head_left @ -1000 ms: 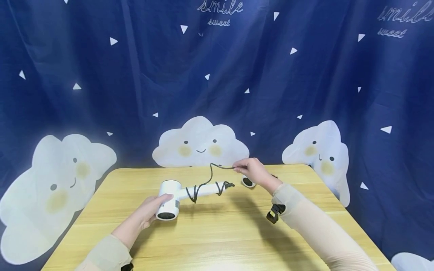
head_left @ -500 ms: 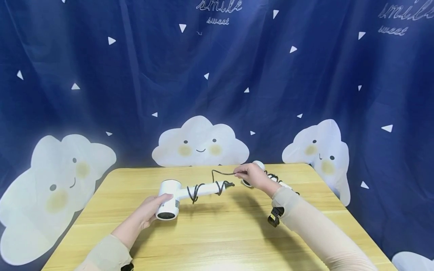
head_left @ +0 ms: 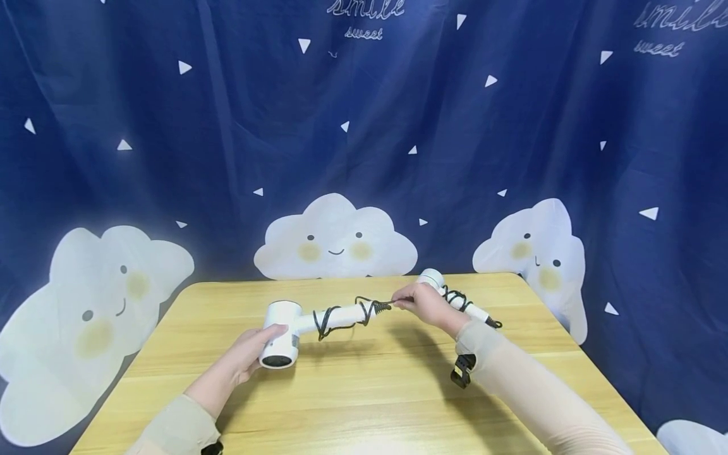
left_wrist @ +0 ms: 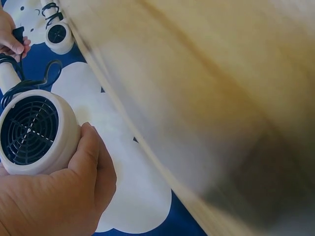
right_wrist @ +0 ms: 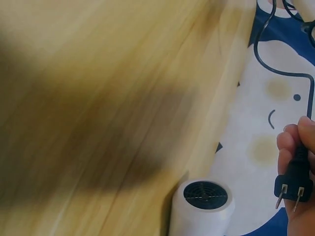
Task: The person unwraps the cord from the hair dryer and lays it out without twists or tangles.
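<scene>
My left hand [head_left: 250,354] grips a white hair dryer [head_left: 282,333] by its body, thumb on top and fingers beneath. In the left wrist view the dryer's round dark grille [left_wrist: 29,130] faces the camera. A black cord [head_left: 325,323] winds loosely round its handle, which points right. Beyond the handle's end, my right hand [head_left: 425,303] pinches the cord near its end. The right wrist view shows a black two-pin plug [right_wrist: 294,184] in those fingers, its prongs bare.
A second white hair dryer [head_left: 432,278], its handle wrapped in black cord, lies behind my right hand on the wooden table [head_left: 364,404]. A blue curtain [head_left: 364,126] with cloud prints hangs behind the table.
My right hand has moved down slightly, and the raised loop of cord has sunk toward the handle. More of the second dryer shows. My left hand has hardly moved.
</scene>
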The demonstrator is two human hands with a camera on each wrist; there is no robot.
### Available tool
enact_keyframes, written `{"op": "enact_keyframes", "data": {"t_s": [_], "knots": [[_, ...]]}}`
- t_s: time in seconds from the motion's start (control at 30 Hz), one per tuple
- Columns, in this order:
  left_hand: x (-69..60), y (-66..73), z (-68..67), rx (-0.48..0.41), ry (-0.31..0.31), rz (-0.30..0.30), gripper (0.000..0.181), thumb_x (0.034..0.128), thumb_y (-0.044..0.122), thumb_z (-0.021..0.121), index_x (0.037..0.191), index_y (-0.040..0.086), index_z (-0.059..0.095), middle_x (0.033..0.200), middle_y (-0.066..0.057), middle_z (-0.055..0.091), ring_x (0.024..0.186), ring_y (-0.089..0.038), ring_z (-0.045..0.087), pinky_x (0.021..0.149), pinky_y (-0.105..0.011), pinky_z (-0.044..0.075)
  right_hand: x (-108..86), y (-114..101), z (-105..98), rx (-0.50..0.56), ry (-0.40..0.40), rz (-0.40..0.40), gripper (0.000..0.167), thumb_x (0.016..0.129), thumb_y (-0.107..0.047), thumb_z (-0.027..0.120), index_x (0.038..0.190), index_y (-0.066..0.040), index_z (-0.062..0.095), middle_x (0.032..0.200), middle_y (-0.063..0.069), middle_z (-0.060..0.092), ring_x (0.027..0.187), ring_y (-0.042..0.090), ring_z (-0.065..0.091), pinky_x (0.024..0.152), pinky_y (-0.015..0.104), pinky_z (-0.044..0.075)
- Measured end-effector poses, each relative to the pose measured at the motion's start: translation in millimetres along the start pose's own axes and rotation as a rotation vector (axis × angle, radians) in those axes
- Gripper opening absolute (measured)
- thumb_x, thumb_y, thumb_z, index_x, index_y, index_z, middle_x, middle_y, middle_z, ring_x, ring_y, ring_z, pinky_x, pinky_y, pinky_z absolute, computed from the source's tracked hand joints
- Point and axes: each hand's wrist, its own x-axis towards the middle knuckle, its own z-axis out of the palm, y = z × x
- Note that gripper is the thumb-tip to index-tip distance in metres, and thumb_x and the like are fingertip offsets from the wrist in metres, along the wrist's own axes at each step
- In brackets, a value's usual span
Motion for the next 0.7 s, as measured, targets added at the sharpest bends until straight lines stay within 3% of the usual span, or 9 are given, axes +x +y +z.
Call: {"op": "enact_keyframes", "data": {"t_s": [0.7], "knots": [[-1.1,2.3,-5.8,-0.021,0.003,0.006,0.057,0.0971,0.033,0.06,0.127,-0.015,0.051,0.091,-0.004,0.071,0.082,-0.016,0.069,0.075,-0.027,0.056,-24.1,-1.2,4.6,-0.051,-0.072,-0.039,0.008,0.09,-0.011,0.073,0.097,-0.011,0.078,0.092,-0.003,0.074,0.084,0.009,0.068,0.077,0.027,0.057]]}}
